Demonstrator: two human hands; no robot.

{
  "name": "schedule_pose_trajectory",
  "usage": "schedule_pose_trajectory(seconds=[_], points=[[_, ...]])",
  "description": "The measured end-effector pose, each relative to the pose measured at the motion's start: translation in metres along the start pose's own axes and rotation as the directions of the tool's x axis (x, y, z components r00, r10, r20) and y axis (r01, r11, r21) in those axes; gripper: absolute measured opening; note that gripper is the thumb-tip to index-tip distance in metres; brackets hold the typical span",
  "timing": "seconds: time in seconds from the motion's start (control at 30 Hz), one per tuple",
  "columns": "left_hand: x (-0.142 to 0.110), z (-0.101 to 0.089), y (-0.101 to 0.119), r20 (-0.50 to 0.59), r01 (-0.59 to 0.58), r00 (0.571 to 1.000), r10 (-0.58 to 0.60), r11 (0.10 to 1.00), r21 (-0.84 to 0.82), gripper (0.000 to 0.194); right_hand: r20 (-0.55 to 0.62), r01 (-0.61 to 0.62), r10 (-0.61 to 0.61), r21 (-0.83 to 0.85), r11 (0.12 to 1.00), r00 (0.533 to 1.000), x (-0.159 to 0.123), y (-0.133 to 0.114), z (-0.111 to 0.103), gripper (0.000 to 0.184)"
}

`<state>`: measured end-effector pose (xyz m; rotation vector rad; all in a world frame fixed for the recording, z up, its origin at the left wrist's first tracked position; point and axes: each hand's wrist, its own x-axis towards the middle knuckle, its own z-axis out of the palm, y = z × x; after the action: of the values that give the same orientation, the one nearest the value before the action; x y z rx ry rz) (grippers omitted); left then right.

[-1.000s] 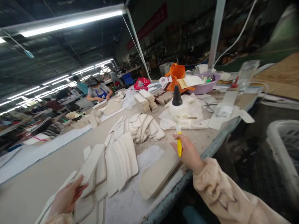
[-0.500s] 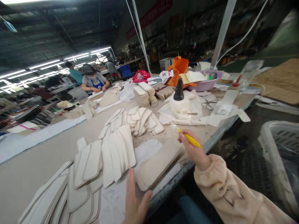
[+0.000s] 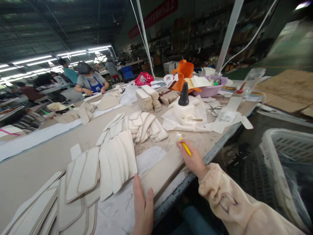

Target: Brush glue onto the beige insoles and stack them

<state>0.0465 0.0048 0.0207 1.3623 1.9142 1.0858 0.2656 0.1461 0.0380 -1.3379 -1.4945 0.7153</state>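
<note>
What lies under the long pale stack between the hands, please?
White sheeting shows along both long sides of the stack. What lies directly beneath is covered, and the left hand hides part of the near end.

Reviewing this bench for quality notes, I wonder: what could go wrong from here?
The white-tipped yellow brush in the right hand might smear the beige stack nearby. The left hand, close to the fanned pieces, could knock them askew. That stack lies near the table edge, so a bump might shift it.
</note>
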Motion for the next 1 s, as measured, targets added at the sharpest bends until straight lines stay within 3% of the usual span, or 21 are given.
schedule_pose_trajectory(seconds=[0.1,0.2,0.27,0.37,0.47,0.57,0.73,0.83,1.0], points=[[0.002,-0.014,0.000,0.054,-0.049,0.997,0.050,0.999,-0.003,0.073,-0.056,0.038,-0.035,0.051,0.998,0.998,0.000,-0.003,-0.007,0.026],[0.005,-0.027,-0.005,0.108,-0.090,0.990,0.089,0.996,0.011,0.082,-0.064,0.005,0.014,0.274,0.962,0.998,-0.003,-0.010,-0.014,0.030],[0.005,-0.031,-0.007,0.125,-0.109,0.986,0.107,0.994,0.014,0.082,0.012,-0.071,0.073,0.414,0.908,0.997,-0.008,-0.017,-0.015,0.034],[0.006,-0.031,-0.009,0.116,-0.125,0.985,0.124,0.992,0.008,0.081,0.191,-0.200,0.119,0.491,0.848,0.974,-0.023,-0.031,-0.008,0.037],[0.006,-0.029,-0.009,0.094,-0.130,0.987,0.129,0.991,0.010,0.081,0.380,-0.313,0.135,0.460,0.831,0.915,-0.038,-0.046,0.007,0.038],[0.007,-0.028,-0.012,0.094,-0.132,0.987,0.131,0.991,0.007,0.082,0.525,-0.353,0.104,0.401,0.846,0.845,-0.049,-0.060,0.021,0.039],[0.009,-0.026,-0.017,0.110,-0.110,0.988,0.112,0.994,-0.026,0.090,0.636,-0.377,0.095,0.324,0.868,0.766,-0.057,-0.076,0.041,0.038],[0.010,-0.024,-0.017,0.098,-0.088,0.991,0.087,0.996,-0.003,0.093,0.625,-0.372,0.132,0.270,0.888,0.769,-0.056,-0.075,0.048,0.034],[0.010,-0.025,-0.016,0.086,-0.103,0.991,0.099,0.993,0.054,0.093,0.508,-0.310,0.185,0.173,0.935,0.842,-0.039,-0.061,0.037,0.030]])
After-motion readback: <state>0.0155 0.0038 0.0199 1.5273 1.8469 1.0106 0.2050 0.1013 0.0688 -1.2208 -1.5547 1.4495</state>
